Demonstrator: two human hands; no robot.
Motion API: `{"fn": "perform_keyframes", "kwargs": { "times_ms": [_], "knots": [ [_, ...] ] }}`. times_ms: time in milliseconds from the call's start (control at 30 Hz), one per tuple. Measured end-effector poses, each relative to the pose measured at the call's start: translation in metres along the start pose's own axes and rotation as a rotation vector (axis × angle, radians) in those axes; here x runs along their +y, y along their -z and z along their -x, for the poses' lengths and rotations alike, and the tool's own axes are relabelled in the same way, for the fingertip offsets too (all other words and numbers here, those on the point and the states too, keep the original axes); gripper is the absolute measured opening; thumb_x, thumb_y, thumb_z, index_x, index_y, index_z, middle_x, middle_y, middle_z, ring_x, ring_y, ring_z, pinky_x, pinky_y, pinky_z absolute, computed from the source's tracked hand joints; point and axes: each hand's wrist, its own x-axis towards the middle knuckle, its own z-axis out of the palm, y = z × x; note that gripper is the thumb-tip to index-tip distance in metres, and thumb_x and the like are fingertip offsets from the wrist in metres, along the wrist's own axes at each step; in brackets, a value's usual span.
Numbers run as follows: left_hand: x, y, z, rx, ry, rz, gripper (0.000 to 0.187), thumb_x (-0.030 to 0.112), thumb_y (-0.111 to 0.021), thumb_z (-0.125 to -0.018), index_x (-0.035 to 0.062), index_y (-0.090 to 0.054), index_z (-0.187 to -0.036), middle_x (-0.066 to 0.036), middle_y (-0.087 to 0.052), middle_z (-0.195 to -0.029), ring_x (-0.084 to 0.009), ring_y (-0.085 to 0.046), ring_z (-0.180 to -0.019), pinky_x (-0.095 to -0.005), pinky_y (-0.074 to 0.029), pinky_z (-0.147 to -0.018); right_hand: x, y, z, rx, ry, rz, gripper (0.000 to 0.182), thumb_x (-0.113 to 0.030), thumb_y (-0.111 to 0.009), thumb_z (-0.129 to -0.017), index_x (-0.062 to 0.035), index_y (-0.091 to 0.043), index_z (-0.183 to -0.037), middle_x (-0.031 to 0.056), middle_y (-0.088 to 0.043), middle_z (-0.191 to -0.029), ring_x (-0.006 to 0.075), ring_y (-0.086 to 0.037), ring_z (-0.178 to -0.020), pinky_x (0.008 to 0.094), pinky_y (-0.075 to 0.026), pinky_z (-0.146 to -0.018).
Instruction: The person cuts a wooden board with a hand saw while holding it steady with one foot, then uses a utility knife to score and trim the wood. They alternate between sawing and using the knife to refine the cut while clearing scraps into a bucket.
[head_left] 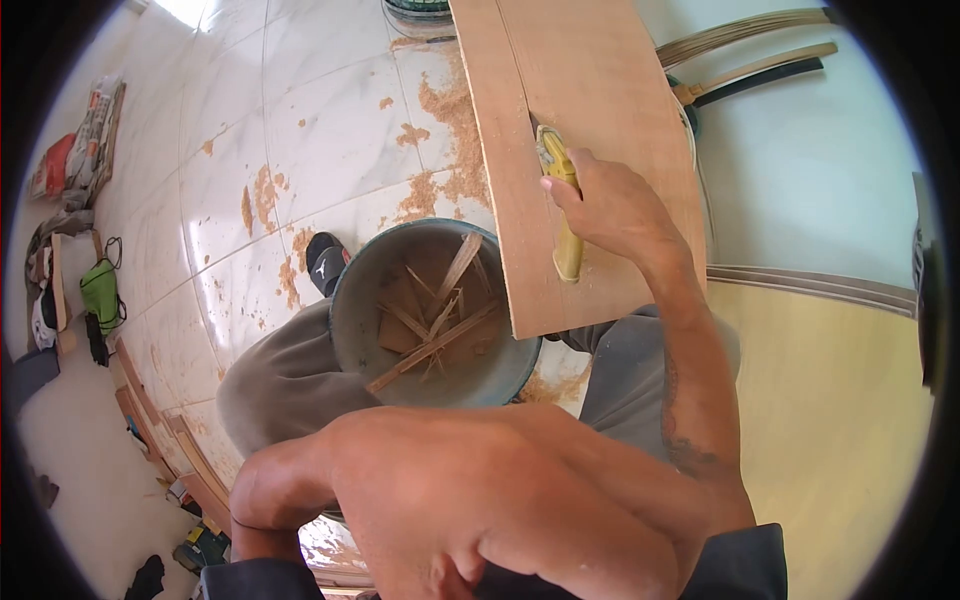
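My right hand [615,205] is wrapped round the yellow handle of a handsaw [568,255]. The handle lies over a wide, light-brown wooden board [610,90], and a bit of dark blade shows at its far end. From there a thin dark cut line runs up the board to the far edge of the view. My left arm bends down at the lower left, and its hand is out of sight. Beside the board, between my knees, stands a round tub [350,290] with wood strips [435,345] in it.
Sawdust [450,110] is scattered over the tiled floor [330,120]. Thin wood strips [740,35] lean at the upper right, and a yellowish panel [820,400] lies at the right. A green bag [100,290] and wood offcuts [195,450] line the left side.
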Motion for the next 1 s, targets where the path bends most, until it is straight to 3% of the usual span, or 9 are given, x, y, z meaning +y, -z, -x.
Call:
{"fn": "perform_keyframes", "kwargs": {
  "times_ms": [400,633,700,767,833,933,1000],
  "knots": [
    [0.003,-0.001,0.0,-0.012,0.108,0.192,0.012,0.001,-0.076,-0.084,-0.0049,-0.071,-0.093,-0.012,-0.06,-0.086,-0.0179,-0.061,-0.065,-0.0265,-0.045,-0.052,0.003,-0.009,-0.003,0.057,0.022,0.003,0.056,-0.043,-0.056,-0.098,0.0071,-0.059,-0.121,0.0295,-0.068,-0.093,0.045,-0.066,-0.091,0.0506,-0.05,-0.084],
    [0.001,0.006,0.006,-0.104,0.124,0.067,0.01,0.005,-0.073,-0.085,-0.0009,-0.07,-0.093,-0.01,-0.06,-0.086,-0.019,-0.06,-0.069,-0.0295,-0.045,-0.059,0.005,-0.011,-0.004,0.056,0.011,0.016,0.054,-0.04,-0.055,-0.099,0.0071,-0.056,-0.125,0.03,-0.068,-0.093,0.0461,-0.066,-0.09,0.0503,-0.05,-0.083],
    [0.006,0.01,0.001,-0.083,0.257,-0.086,0.006,0.004,-0.07,-0.083,0.0001,-0.069,-0.089,-0.009,-0.063,-0.083,-0.0189,-0.062,-0.071,-0.0287,-0.047,-0.062,0.004,-0.011,-0.005,0.029,-0.006,0.005,0.05,-0.036,-0.053,-0.1,0.0062,-0.056,-0.127,0.0297,-0.068,-0.093,0.0463,-0.066,-0.091,0.0507,-0.05,-0.084],
    [0.024,0.013,-0.006,0.021,0.531,-0.39,0.003,-0.001,-0.064,-0.079,0.0005,-0.066,-0.078,-0.008,-0.068,-0.079,-0.0185,-0.066,-0.073,-0.0266,-0.05,-0.066,0.002,-0.011,-0.005,0.019,-0.02,-0.014,0.046,-0.031,-0.05,-0.102,0.0052,-0.055,-0.129,0.0295,-0.068,-0.097,0.0463,-0.066,-0.092,0.0512,-0.05,-0.085],
    [0.027,0.027,-0.005,0.055,0.816,-0.739,0.007,0.005,-0.066,-0.081,0.0004,-0.065,-0.086,-0.011,-0.067,-0.086,-0.0232,-0.068,-0.081,-0.0312,-0.051,-0.07,0.006,-0.016,-0.006,0.03,-0.027,-0.039,0.043,-0.027,-0.047,-0.102,0.004,-0.054,-0.132,0.0296,-0.068,-0.104,0.046,-0.066,-0.095,0.0515,-0.05,-0.086],
    [0.014,0.067,0.018,0.033,0.913,-1.386,0.011,0.011,-0.064,-0.083,0.002,-0.066,-0.089,-0.016,-0.068,-0.088,-0.0319,-0.068,-0.083,-0.0412,-0.052,-0.075,0.029,-0.046,-0.011,0.299,0.109,-0.12,0.044,-0.024,-0.046,-0.103,0.0009,-0.051,-0.139,0.0279,-0.067,-0.113,0.044,-0.066,-0.098,0.0507,-0.05,-0.085],
    [0.007,0.093,0.037,0.111,0.907,-1.688,0.013,0.012,-0.063,-0.083,0.0005,-0.065,-0.088,-0.017,-0.067,-0.087,-0.0359,-0.067,-0.084,-0.0452,-0.052,-0.077,0.04,-0.058,-0.009,0.361,0.176,-0.217,0.046,-0.025,-0.047,-0.103,-0.0007,-0.05,-0.142,0.0302,-0.064,-0.114,0.0448,-0.064,-0.1,0.0496,-0.05,-0.087]
  ]
}}
